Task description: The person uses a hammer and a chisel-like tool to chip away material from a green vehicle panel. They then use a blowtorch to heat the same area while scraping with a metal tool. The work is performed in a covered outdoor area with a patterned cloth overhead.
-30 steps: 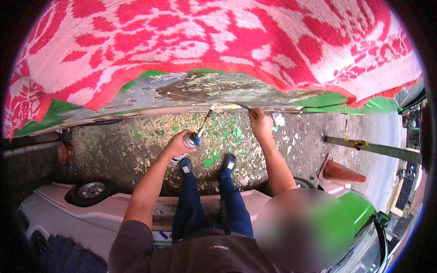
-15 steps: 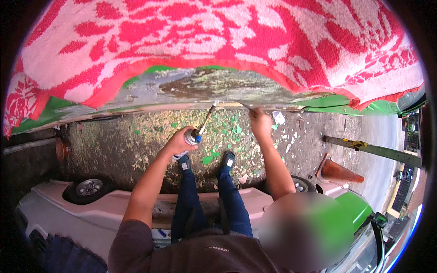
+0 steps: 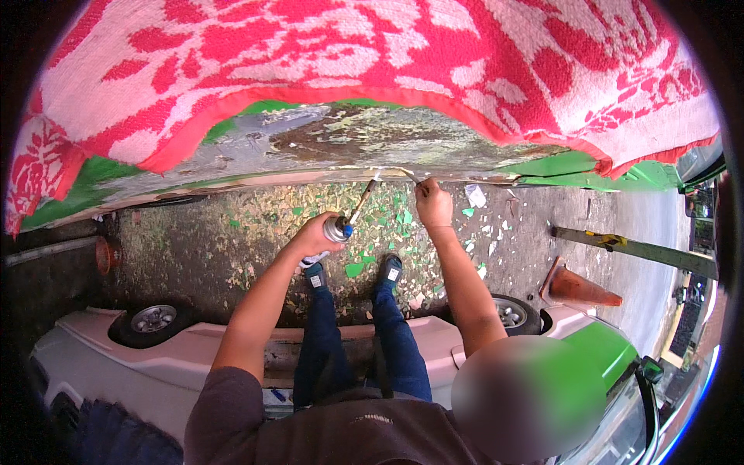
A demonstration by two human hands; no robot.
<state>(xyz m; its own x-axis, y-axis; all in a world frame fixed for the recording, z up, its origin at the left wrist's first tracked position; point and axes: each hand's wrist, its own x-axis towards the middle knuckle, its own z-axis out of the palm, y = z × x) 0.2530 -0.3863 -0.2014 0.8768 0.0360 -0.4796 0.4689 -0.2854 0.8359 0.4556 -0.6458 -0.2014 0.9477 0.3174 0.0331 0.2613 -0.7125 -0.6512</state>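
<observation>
My left hand (image 3: 316,235) is wrapped round the canister of a blowtorch (image 3: 362,200). Its long metal tube slants up and right, and the tip is close to the lower edge of a vehicle body panel (image 3: 248,147). Patches of grey, brown and green show on that panel where the paint is worn off. In my right hand (image 3: 434,208) is a thin scraper (image 3: 411,175), its blade at the panel's lower edge, just right of the torch tip. My fingers hide most of the scraper's handle. I cannot make out a flame.
A red and white patterned towel (image 3: 372,54) drapes over the panel's upper part. Green and pale paint flakes (image 3: 355,270) litter the ground round my shoes. Behind me stands a pink and green car (image 3: 194,345). To the right are a post (image 3: 659,256) and an orange cone (image 3: 577,285) on its side.
The torch has shifted slightly right with my left hand. My right hand has moved a little left and up, bringing the scraper's blade nearer the torch tip.
</observation>
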